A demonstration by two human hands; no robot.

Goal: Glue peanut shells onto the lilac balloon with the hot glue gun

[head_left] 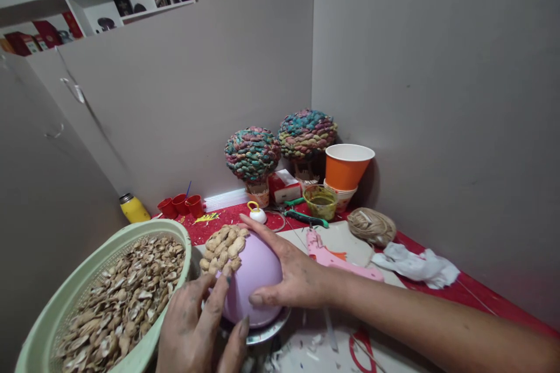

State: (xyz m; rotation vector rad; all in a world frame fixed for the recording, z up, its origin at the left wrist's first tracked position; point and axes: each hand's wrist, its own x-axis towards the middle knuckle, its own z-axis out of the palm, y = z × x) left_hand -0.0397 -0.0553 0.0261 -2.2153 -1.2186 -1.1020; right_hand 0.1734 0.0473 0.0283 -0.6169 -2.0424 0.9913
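A lilac balloon (258, 271) sits in a shallow metallic-looking dish (271, 332) in front of me. Peanut shells (223, 247) cover its upper left side in a tight patch. My right hand (293, 274) grips the balloon from the right, fingers over its top and thumb across its front. My left hand (196, 315) has its fingers apart, the index fingertip touching the lowest shells and the thumb near the balloon's lower front. Beside it, a green basket (187, 250) holds many loose peanut shells (126, 297).
A pink glue gun (336, 259), green-handled pliers (306, 218), twine (371, 226), white cloth (417, 265) and red-handled scissors (361, 355) lie around. Behind stand two colourful shell-covered balls (252, 154), an orange paper cup (347, 166), red cups (180, 204) and a yellow bottle (133, 210).
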